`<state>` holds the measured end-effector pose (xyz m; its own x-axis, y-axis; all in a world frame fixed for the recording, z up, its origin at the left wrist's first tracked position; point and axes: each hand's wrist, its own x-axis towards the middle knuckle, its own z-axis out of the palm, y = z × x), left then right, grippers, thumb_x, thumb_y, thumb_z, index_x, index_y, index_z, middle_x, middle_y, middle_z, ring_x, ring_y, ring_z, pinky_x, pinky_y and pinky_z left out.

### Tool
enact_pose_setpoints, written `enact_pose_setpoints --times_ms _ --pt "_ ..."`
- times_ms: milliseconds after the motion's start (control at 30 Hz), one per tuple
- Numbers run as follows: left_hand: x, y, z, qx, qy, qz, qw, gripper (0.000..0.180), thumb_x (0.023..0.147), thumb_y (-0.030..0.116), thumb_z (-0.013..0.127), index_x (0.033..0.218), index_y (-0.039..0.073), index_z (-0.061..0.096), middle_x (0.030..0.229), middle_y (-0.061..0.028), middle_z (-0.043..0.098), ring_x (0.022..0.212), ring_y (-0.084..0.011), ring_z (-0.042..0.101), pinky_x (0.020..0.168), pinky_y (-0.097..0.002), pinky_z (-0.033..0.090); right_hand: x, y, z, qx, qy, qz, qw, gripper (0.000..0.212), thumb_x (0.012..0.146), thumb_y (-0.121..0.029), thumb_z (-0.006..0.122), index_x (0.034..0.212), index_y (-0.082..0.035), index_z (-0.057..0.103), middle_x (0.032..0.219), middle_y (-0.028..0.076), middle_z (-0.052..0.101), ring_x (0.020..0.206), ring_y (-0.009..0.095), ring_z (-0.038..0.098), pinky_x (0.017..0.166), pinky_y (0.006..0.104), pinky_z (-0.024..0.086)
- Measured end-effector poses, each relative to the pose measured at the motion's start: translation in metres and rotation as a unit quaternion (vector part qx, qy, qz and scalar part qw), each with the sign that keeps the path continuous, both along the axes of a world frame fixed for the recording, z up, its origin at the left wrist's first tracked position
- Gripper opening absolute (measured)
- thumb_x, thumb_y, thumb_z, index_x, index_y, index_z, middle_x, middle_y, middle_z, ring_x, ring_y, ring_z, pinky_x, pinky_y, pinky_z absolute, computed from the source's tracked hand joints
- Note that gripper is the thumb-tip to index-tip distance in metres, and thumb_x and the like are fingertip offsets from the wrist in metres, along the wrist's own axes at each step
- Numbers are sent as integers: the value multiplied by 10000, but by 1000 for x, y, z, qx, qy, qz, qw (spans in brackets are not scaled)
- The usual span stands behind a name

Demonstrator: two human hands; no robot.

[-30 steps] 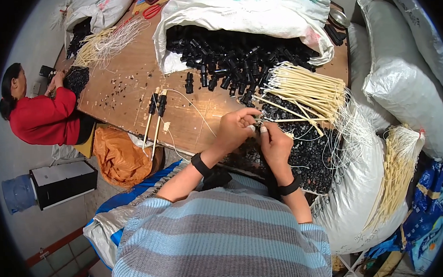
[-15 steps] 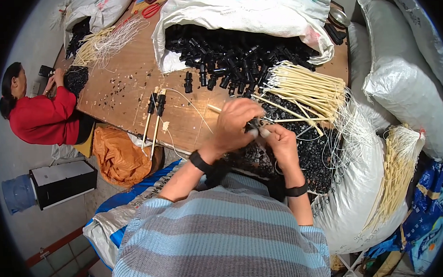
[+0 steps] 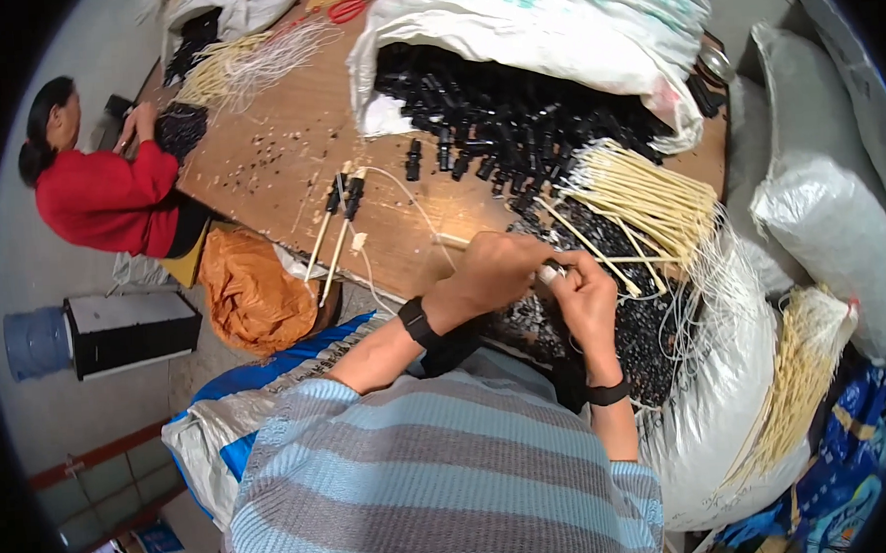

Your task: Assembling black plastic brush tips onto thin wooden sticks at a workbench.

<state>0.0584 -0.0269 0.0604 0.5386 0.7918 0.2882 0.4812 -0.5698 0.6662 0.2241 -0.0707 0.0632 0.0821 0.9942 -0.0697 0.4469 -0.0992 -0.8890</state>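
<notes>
My left hand (image 3: 501,270) and my right hand (image 3: 587,301) meet over the near part of the table, both closed. A small black plastic part (image 3: 554,267) shows between the fingertips of my right hand, against the knuckles of my left. What my left fingers hold is hidden. The end of a pale stick (image 3: 453,240) juts out beside my left hand. Below my hands lies a heap of small black pieces (image 3: 642,328). Two pale sticks with black sleeves (image 3: 353,197) lie to the left, a white cord running from them toward my left wrist.
A white sack (image 3: 540,31) spills black plastic fittings (image 3: 524,107) across the wooden table (image 3: 257,171). A bundle of pale sticks (image 3: 649,191) with white strings lies right. Full sacks (image 3: 829,186) stand beyond it. Another person in red (image 3: 108,199) works at far left, near an orange bag (image 3: 248,292).
My view has shifted, so the table sits farther right in it. My left hand has turned into a closed fist, and my hands stay together around the small black part.
</notes>
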Motion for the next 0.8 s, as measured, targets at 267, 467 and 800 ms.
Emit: enact_pose_setpoints --times_ms 267,467,800 --pt "-67 15 11 112 -35 102 988 203 679 43 640 875 80 680 751 -105 647 709 -289 628 642 -388 496 -10 9 15 171 -35 18 984 160 785 -68 734 912 2 667 796 84 640 696 179 600 609 280 467" --pt "-200 37 -32 138 129 479 857 217 716 121 646 926 82 678 947 -146 658 943 -335 596 837 -445 454 -23 3 5 125 -65 333 932 170 768 -143 752 887 -29 713 949 104 695 828 234 673 690 311 524" --pt "-103 50 -14 48 -37 149 987 327 734 34 604 1052 46 681 985 -132 689 958 -291 632 882 -382 493 47 23 -4 124 -334 -31 934 119 786 -151 716 873 -71 698 839 134 662 725 348 634 629 402 487"
